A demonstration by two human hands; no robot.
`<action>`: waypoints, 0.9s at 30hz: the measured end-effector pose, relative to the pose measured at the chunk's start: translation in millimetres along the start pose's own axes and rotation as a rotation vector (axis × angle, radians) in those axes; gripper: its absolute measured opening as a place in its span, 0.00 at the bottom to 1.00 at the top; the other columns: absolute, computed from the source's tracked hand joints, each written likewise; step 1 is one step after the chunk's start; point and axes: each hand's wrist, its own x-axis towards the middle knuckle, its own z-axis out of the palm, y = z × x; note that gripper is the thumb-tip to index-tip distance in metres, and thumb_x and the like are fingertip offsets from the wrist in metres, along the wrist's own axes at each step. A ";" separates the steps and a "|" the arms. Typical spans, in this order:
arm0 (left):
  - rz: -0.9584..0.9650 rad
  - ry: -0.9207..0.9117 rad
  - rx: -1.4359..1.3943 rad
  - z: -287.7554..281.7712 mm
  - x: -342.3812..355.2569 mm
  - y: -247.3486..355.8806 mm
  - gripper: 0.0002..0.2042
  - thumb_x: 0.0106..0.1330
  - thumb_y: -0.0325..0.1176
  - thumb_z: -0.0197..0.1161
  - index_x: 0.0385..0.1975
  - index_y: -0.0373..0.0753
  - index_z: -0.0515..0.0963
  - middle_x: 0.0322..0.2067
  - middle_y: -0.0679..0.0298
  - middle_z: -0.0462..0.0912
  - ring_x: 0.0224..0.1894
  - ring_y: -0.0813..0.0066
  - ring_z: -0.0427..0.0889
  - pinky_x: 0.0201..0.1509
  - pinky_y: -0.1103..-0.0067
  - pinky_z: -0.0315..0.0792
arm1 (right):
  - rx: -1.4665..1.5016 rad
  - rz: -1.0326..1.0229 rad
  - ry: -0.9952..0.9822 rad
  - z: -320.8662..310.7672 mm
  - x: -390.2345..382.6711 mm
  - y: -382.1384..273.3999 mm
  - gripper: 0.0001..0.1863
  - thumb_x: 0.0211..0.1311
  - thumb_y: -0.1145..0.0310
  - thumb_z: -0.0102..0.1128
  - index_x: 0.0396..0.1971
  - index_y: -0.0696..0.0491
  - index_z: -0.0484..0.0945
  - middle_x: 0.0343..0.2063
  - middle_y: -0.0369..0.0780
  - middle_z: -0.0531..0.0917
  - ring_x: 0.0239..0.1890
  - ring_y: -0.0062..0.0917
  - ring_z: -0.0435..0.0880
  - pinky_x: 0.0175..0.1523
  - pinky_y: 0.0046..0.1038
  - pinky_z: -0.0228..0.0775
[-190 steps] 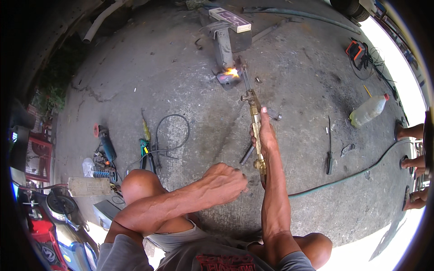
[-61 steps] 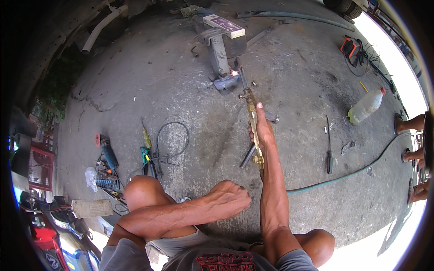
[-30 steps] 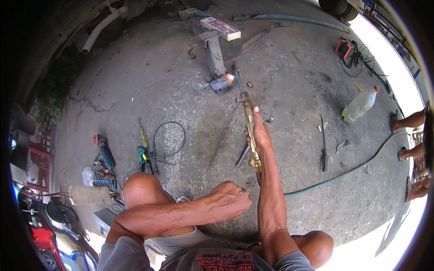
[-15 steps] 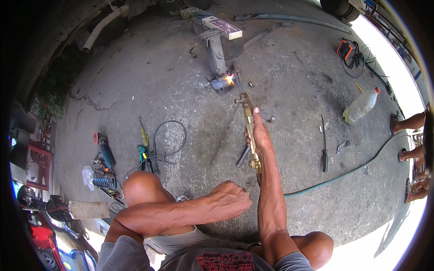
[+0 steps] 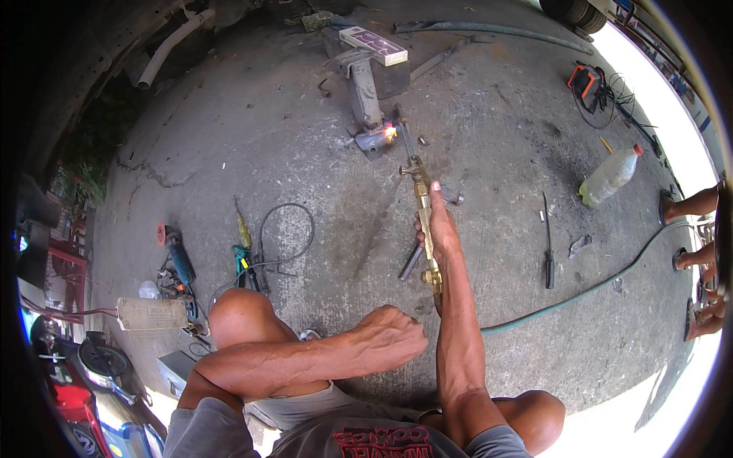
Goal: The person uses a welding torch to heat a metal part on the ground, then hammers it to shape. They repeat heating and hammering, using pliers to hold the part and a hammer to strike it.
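Observation:
My right hand [image 5: 437, 229] is closed around the handle of a brass cutting torch [image 5: 422, 200], thumb along its upper side. The torch points away from me. At its tip a small bright flame [image 5: 390, 133] plays on the end of a grey metal part [image 5: 372, 140], where the metal glows orange. My left hand [image 5: 392, 336] is closed in a fist beside my right forearm, with nothing showing in it. Left of the torch handle lies a short dark metal rod or handle [image 5: 411, 262], partly hidden by my right hand.
A flat box [image 5: 374, 46] lies on the metal piece. To the right are a screwdriver [image 5: 549, 259], a plastic bottle [image 5: 609, 179], a green hose [image 5: 565, 305] and other people's feet. An angle grinder [image 5: 179, 258] and cables lie left. A beige block [image 5: 151, 314] hangs on a cable.
The beige block on its cable has swung upward at the left, now covering the blue rack on the floor. My hands and the torch have hardly moved; the flame still burns.

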 end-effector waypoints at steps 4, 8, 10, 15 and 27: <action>-0.012 -0.010 0.007 -1.7 -1.1 0.5 0.05 0.49 0.29 0.67 0.16 0.36 0.84 0.19 0.51 0.84 0.23 0.57 0.86 0.25 0.64 0.78 | 0.006 -0.009 0.026 -3.2 4.0 -1.4 0.43 0.62 0.16 0.40 0.23 0.48 0.74 0.16 0.32 0.72 0.16 0.18 0.70 0.20 0.25 0.61; -0.016 -0.026 0.013 -3.2 -1.6 0.1 0.05 0.49 0.28 0.67 0.16 0.36 0.84 0.19 0.51 0.85 0.23 0.57 0.87 0.25 0.64 0.78 | 0.001 -0.022 0.039 -3.5 2.5 -3.1 0.44 0.62 0.16 0.40 0.23 0.47 0.74 0.16 0.32 0.72 0.16 0.18 0.71 0.20 0.26 0.62; -0.020 -0.031 0.023 -1.6 -1.2 -0.1 0.05 0.49 0.28 0.67 0.16 0.36 0.84 0.20 0.50 0.85 0.23 0.57 0.87 0.25 0.64 0.78 | -0.008 -0.032 0.048 -3.0 0.4 -3.5 0.43 0.62 0.16 0.40 0.23 0.47 0.74 0.16 0.32 0.72 0.16 0.19 0.71 0.20 0.26 0.62; -0.014 -0.020 0.008 -2.7 -0.2 2.4 0.05 0.50 0.28 0.66 0.17 0.36 0.85 0.20 0.50 0.85 0.24 0.56 0.87 0.27 0.64 0.79 | -0.017 -0.026 0.048 -2.6 -0.1 -5.2 0.45 0.62 0.16 0.40 0.24 0.49 0.74 0.16 0.32 0.73 0.17 0.19 0.72 0.21 0.26 0.63; -0.030 -0.159 0.010 -19.4 -2.9 7.1 0.06 0.54 0.30 0.65 0.26 0.34 0.83 0.26 0.50 0.86 0.30 0.54 0.89 0.31 0.63 0.81 | 0.000 -0.028 0.013 7.8 14.4 -11.9 0.45 0.61 0.16 0.42 0.27 0.50 0.75 0.17 0.33 0.73 0.17 0.20 0.71 0.21 0.27 0.63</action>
